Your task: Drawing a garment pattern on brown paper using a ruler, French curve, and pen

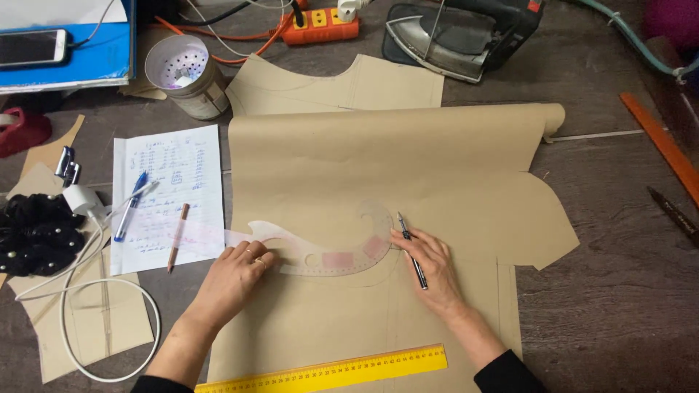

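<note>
1. the left hand (pixel 231 280) lies flat, fingers spread and pressed down on the narrow end of a clear french curve (pixel 328 247), holding nothing closed in its grip.
2. the right hand (pixel 429 266) has its fingers closed around a dark pencil (pixel 411 249), tip just beside the wide curled end of the french curve.
3. the french curve lies on a big sheet of brown pattern paper (pixel 408 167) in the middle of the dark table (pixel 619 291), between the two hands.
4. the far edge of the brown pattern paper is rolled over; a second cut paper piece (pixel 342 84) sticks out from under it.
5. a yellow ruler (pixel 328 372) lies across the near edge of the paper, between the two forearms, touching neither hand.
6. left of the paper sits a white handwritten note sheet (pixel 171 196), with a blue pen (pixel 131 206) and a pinkish pencil (pixel 178 236) on it; the french curve's narrow tip reaches its edge.
7. a white charger with its cable (pixel 87 200) loops near the left forearm, beside a black beaded cloth (pixel 36 233).
8. farther back: a round tin with a perforated white lid (pixel 186 73), an orange power strip (pixel 320 25), a steam iron (pixel 466 36) on its side.
9. top left, a phone (pixel 33 47) rests on a blue folder (pixel 95 62).
10. an orange strip (pixel 662 142) lies at the right edge, well apart from the hands.
</note>
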